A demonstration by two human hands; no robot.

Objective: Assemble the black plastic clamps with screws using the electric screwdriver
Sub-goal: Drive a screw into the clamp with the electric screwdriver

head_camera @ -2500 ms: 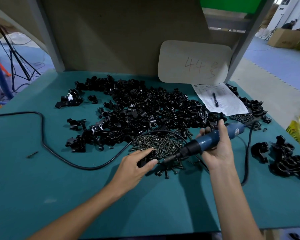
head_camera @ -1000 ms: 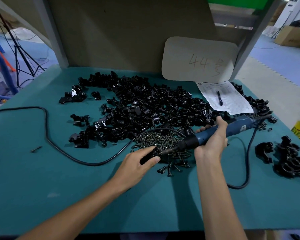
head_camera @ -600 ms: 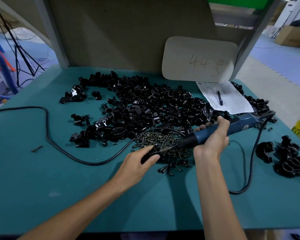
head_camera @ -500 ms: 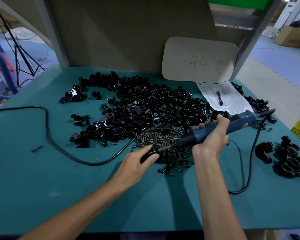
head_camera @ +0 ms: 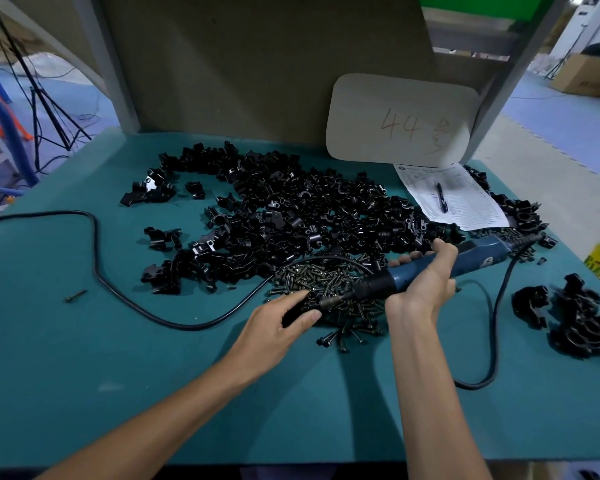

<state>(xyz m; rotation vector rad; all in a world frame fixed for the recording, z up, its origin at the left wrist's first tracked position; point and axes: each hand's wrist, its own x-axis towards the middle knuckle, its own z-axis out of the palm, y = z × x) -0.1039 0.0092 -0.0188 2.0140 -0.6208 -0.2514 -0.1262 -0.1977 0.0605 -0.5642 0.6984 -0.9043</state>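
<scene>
Between my left fingers (head_camera: 305, 319), a black plastic clamp (head_camera: 297, 308) is pinched; my right fingers (head_camera: 441, 251) wrap the smooth blue cylindrical electric screwdriver (head_camera: 478, 259), its metal tip meeting the clamp over dark screws (head_camera: 326, 276).

My left hand (head_camera: 281, 322) is stretched forward, palm down, thumb and fingers pinching a clamp (head_camera: 296, 309). My right hand (head_camera: 426, 284) wraps round the screwdriver (head_camera: 478, 258), thumb on top, fingertips (head_camera: 404, 260) curled over its far side. Both forearms extend ahead, bare.

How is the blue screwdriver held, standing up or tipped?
Tipped: the blue electric screwdriver slants in the right hand, tip down at the black plastic clamp in the left hand.
</scene>
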